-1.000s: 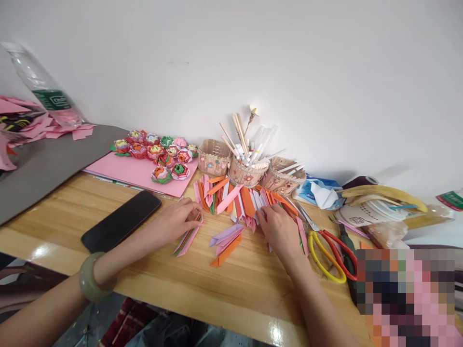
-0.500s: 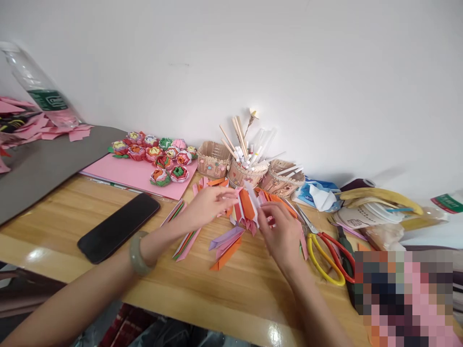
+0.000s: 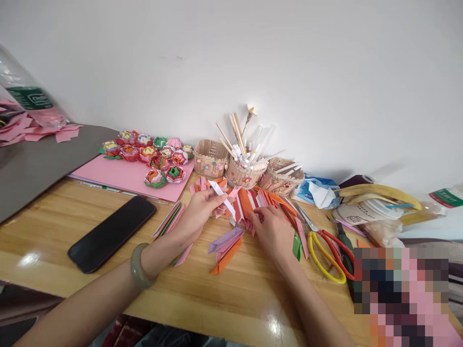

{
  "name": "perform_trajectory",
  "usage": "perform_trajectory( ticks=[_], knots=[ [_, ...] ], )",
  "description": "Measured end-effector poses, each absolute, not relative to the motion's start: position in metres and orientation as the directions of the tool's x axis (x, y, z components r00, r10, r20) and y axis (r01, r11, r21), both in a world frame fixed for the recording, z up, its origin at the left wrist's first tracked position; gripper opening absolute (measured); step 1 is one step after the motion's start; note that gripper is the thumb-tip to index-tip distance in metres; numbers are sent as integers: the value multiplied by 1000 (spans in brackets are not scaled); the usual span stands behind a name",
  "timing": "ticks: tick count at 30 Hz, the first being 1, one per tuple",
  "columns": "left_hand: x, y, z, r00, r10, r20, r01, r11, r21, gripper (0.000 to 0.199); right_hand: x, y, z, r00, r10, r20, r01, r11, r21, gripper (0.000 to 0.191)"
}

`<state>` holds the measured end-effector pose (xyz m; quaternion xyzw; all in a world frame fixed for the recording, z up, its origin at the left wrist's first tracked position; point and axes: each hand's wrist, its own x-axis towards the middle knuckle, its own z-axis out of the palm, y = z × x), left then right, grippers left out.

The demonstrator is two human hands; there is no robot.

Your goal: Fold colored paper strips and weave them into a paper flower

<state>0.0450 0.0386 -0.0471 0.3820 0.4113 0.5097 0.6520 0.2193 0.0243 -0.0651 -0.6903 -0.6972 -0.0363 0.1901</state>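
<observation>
A folded white paper strip [image 3: 223,196] is pinched between the thumb and fingers of my left hand [image 3: 197,209], tilted down to the right. My right hand [image 3: 274,233] is at the pile, its thumb and forefinger closed at the edge of a folded orange paper strip [image 3: 246,204]. Pink, white and red folded strips lie packed around that one. In front of the pile rest a folded lavender strip [image 3: 227,239] and another orange strip [image 3: 227,256]. Green and pink strips [image 3: 173,219] lie partly hidden behind my left wrist.
A black phone [image 3: 112,233] lies at left, below folded paper flowers [image 3: 148,154] on pink sheets [image 3: 104,174]. Behind the pile stand small baskets [image 3: 211,161], one full of sticks and pens. Scissors [image 3: 325,255], a tissue pack [image 3: 314,190], a lidded cup [image 3: 369,209] and banana peel [image 3: 379,192] occupy the right.
The white strip has passed from my right hand to my left, which has drawn back slightly left. My right hand has lowered onto the pile. The view has shifted slightly.
</observation>
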Motion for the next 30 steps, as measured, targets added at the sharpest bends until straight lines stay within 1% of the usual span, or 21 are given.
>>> perform_trajectory(
  ticks=[2,4,5,7,10,12,14,16,19,23,28,30],
  knots=[
    [47,37,-46,148,974,-171,-358,214,909,28,222,27,-63,71,976,206,954,-6,-299,19],
    [49,35,-43,158,967,-199,-355,244,902,29,226,28,-59,121,979,163,917,-47,-396,18],
    [49,33,-41,163,963,-213,-349,258,901,28,227,27,-56,137,975,176,898,-47,-438,18],
    [51,32,-39,166,958,-232,-330,276,903,27,227,24,-51,144,952,271,863,13,-505,19],
    [51,30,-41,187,957,-220,-311,270,911,25,220,14,-47,47,893,448,795,238,-558,18],
    [52,30,-46,207,958,-198,-321,258,911,22,211,7,-49,-60,855,514,766,370,-526,12],
    [52,30,-52,228,954,-192,-334,262,905,19,204,1,-53,-147,818,557,764,451,-461,7],
    [53,29,-56,252,946,-204,-343,284,895,17,201,-1,-58,-220,781,584,749,519,-412,11],
    [54,29,-58,279,936,-216,-369,312,876,16,203,0,-62,-300,744,597,719,588,-371,15],
    [56,29,-55,288,935,-206,-386,310,869,16,209,3,-59,-348,742,574,745,590,-311,16],
    [55,31,-55,318,935,-154,-311,256,915,11,210,3,-57,-355,752,555,830,527,-183,18],
    [55,32,-55,332,934,-133,-287,234,929,9,210,3,-57,-372,759,535,824,535,-186,19]
  ],
)
